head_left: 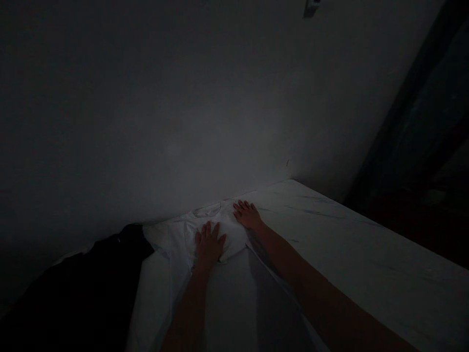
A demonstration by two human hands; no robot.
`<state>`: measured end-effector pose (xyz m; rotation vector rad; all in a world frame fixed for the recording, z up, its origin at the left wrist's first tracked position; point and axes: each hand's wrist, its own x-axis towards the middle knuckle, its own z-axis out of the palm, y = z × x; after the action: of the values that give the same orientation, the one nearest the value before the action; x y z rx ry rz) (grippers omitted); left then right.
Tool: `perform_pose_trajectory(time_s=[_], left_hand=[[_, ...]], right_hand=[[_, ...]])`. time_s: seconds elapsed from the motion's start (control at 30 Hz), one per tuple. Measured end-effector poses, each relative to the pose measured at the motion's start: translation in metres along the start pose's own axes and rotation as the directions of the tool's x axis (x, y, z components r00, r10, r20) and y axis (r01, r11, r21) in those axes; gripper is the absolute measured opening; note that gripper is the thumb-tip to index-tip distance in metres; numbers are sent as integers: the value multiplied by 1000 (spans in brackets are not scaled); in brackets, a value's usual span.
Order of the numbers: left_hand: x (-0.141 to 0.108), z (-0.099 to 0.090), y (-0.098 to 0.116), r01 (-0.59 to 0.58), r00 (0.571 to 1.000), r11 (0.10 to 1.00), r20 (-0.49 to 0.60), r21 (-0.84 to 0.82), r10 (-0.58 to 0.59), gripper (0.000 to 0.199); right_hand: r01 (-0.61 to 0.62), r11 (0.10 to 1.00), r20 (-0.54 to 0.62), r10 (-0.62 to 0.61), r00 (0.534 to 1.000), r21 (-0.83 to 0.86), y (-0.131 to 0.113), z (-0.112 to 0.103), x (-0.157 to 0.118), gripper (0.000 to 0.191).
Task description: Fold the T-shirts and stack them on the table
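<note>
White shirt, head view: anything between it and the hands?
Nothing visible in this dim picture. The left hand and right hand both lie on the white shirt, fingers extended. The black garment lies to the left, not between them and the shirt.

From where I'm standing it's one camera, up on the person's head — facing forward and tipped down along the arms point(308, 278), so the left hand point(208, 244) and right hand point(247, 214) land just below centre, around 6 o'clock. It sits pretty near the tabletop point(330, 225), while the wall point(183, 107) behind fills 9 o'clock round to 1.
</note>
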<state>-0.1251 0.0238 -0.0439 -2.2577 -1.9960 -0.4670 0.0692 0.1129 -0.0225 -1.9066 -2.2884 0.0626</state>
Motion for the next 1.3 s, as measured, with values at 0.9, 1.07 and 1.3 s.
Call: perform_pose_trajectory(time_s=[0.9, 1.07, 1.3], left_hand=[[-104, -70, 148, -712, 531, 523, 128, -468, 838, 29], [-118, -78, 169, -772, 457, 454, 109, -445, 883, 20], [-156, -90, 157, -907, 304, 314, 80, -280, 949, 16]], right_hand=[[-138, 969, 244, 86, 966, 207, 55, -95, -333, 50], [-185, 969, 281, 134, 950, 162, 62, -102, -383, 42], [144, 893, 217, -255, 942, 427, 46, -107, -433, 38]])
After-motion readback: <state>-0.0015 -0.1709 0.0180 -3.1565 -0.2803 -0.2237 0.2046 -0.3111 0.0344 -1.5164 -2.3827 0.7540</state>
